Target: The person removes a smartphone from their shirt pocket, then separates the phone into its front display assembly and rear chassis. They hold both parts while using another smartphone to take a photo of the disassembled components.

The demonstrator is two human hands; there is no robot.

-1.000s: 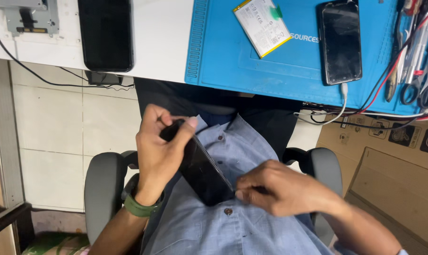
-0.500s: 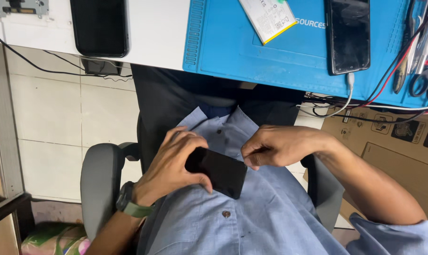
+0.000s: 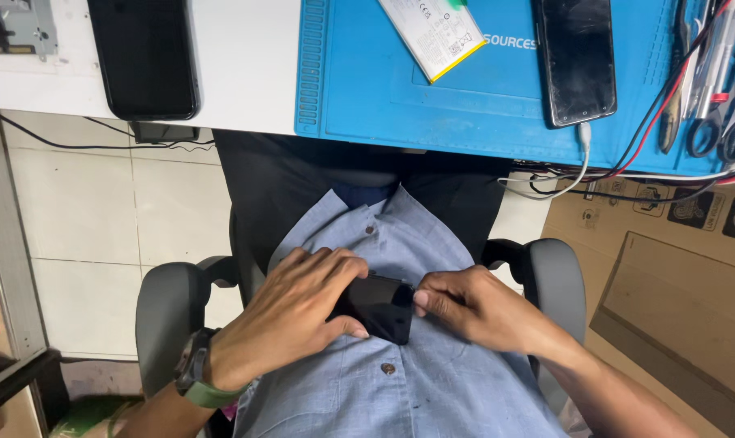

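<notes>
A black phone (image 3: 380, 307) lies flat against my light blue shirt (image 3: 400, 381) at belly height. My left hand (image 3: 290, 312) covers its left half, fingers wrapped over the top and thumb under its lower edge. My right hand (image 3: 473, 308) touches the phone's right edge with thumb and fingertips. Most of the phone is hidden under my left hand.
A blue work mat (image 3: 465, 89) on the white desk (image 3: 246, 73) holds a phone battery (image 3: 432, 32), a black phone on a cable (image 3: 577, 61) and tools (image 3: 712, 89). Another black phone (image 3: 144, 57) lies left. Grey chair armrests (image 3: 169, 308) flank me; cardboard (image 3: 676, 284) at right.
The phone has turned from upright in my left hand to lying flat and low on my shirt. My left hand now covers it and my right hand has closed in on its right edge.
</notes>
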